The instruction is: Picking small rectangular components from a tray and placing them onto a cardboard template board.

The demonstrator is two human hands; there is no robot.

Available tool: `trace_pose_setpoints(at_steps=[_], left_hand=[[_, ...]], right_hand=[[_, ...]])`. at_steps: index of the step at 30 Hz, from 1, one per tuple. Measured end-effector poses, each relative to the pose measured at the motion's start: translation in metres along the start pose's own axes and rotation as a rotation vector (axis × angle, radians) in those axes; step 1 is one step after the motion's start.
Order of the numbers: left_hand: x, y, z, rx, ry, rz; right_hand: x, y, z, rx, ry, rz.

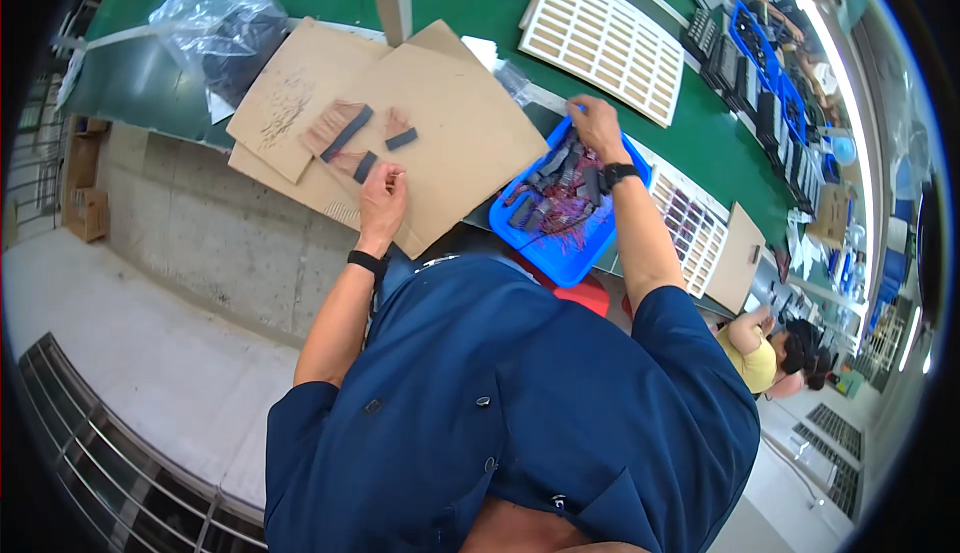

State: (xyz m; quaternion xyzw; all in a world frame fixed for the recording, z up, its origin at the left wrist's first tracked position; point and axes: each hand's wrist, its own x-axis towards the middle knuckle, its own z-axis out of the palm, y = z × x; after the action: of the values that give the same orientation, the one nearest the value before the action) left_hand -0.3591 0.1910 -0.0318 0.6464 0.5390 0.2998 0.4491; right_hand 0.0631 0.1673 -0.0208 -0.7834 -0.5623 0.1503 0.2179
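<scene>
The bin holds a loose heap of dark strips tangled with reddish wires, so most of the sorting looks yet to be done. To the left of the bin, on the cardboard, only a few pieces are set out: a long strip with its wires fanned toward the side away from the bin, a small strip between it and the bin, and a short strip just beyond the left hand. The left hand is over the cardboard, left of the bin, its fingers curled in and thumb and fingertips close together; whether a wire is pinched there I cannot tell. The right hand is at the bin's far end, fingers bent down by the rim and partly turned from view, so I cannot tell how far open it is or whether it grips anything. Dark scraps lie on the cardboard's part farthest left of the bin, perhaps waste from pieces already handled. Right of the bin, a grid tray has dark reddish contents in many cells; whether those count as finished pieces is unclear
</scene>
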Motion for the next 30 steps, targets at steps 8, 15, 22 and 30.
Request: trace_pose_setpoints(at_steps=[8,15,22,30], left_hand=[[-0.002,0.008,0.026,0.029,-0.12,0.058],[0.0,0.032,0.061,0.014,-0.22,0.059],[0.044,0.097,0.172,0.108,-0.473,0.183],[0.063,0.112,0.295,0.418,-0.4,0.534]], right_hand=[[-0.049,0.085,-0.033,-0.101,0.016,0.171],[-0.03,0.1,-0.007,-0.07,0.014,-0.074],[-0.028,0.093,-0.005,-0.103,-0.156,0.033],[-0.03,0.102,-0.002,-0.014,-0.159,0.067]])
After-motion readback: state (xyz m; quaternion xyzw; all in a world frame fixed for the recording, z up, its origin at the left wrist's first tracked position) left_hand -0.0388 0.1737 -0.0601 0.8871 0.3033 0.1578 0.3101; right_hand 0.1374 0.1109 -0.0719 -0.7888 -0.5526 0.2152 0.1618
